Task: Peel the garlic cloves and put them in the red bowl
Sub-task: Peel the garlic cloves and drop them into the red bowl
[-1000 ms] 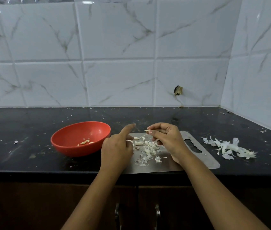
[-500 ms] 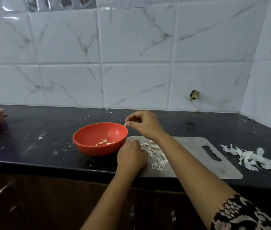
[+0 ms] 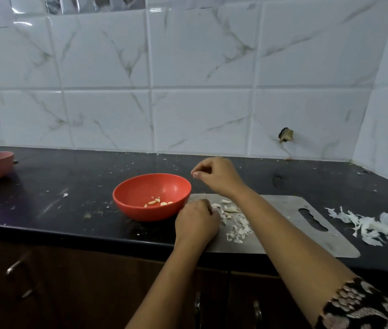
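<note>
The right hand (image 3: 216, 173) pinches a pale bit, likely a peeled clove (image 3: 194, 175), just right of the red bowl (image 3: 136, 210) near the table's (image 3: 69, 181) front edge. The left hand (image 3: 196, 222) lies curled on the board (image 3: 283, 224); I cannot tell whether it holds anything.

The bowl (image 3: 140, 213), cloves (image 3: 157, 202) in it, sits on the counter (image 3: 69, 176) just left of the cutting board (image 3: 283, 210). Peels (image 3: 238, 227) lie on the board; more skins (image 3: 373, 227) lie right of it.

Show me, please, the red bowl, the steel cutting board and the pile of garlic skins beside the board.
red bowl (image 3: 145, 213): head view, outer front wall.
steel cutting board (image 3: 326, 243): head view, bare metal below handle slot.
pile of garlic skins (image 3: 373, 230): head view, middle of pile.
</note>
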The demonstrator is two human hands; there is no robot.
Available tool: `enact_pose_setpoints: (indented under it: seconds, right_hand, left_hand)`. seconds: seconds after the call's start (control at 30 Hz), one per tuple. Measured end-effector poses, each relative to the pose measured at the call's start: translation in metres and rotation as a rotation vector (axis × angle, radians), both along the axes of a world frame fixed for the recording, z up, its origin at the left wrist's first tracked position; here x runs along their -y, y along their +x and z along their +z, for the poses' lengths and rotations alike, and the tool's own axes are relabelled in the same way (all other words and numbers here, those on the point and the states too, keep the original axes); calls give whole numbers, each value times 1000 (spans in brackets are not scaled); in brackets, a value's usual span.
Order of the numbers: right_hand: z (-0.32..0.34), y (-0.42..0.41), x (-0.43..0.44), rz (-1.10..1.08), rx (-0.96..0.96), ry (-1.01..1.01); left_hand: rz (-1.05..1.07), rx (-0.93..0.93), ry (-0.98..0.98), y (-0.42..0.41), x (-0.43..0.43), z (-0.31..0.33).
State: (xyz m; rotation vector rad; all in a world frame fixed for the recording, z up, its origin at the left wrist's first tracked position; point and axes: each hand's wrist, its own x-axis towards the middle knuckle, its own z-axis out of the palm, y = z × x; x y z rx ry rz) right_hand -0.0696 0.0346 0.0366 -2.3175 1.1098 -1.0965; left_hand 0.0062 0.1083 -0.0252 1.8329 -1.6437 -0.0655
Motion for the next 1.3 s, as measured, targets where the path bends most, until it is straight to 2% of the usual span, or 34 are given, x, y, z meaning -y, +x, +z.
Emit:
enact_pose_setpoints:
  seconds: [0.1, 0.3, 0.5, 0.67, 0.77, 0.97, 1.17, 1.3]
  right_hand:
    - [0, -43, -6, -34, 61, 75]
    - [-22, -113, -32, -103, -94, 204]
    - [-39, -107, -46, -193, -425, 133]
    - [-44, -101, -48, -254, -494, 42]
    - [-50, -99, -48, -235, -451, 9]
    - [-62, -95, -41, -168, -210, -54]
    - [-63, -88, -38, -108, -132, -27]
    - [-65, -88, -40, -57, -67, 11]
  left_hand:
    - [-17, -11, -26, 1, 2, -1]
    - [-93, -49, -81, 3, 7, -6]
    - [-169, -88, -118, 3, 5, -8]
    - [-249, -51, -92, 1, 1, -5]
    - [-307, -6, -71, 1, 2, -7]
    - [-372, -11, -98, 0, 5, -8]
    - [-398, -99, -149, 0, 5, -8]
    - [-373, -59, -127, 0, 5, -8]
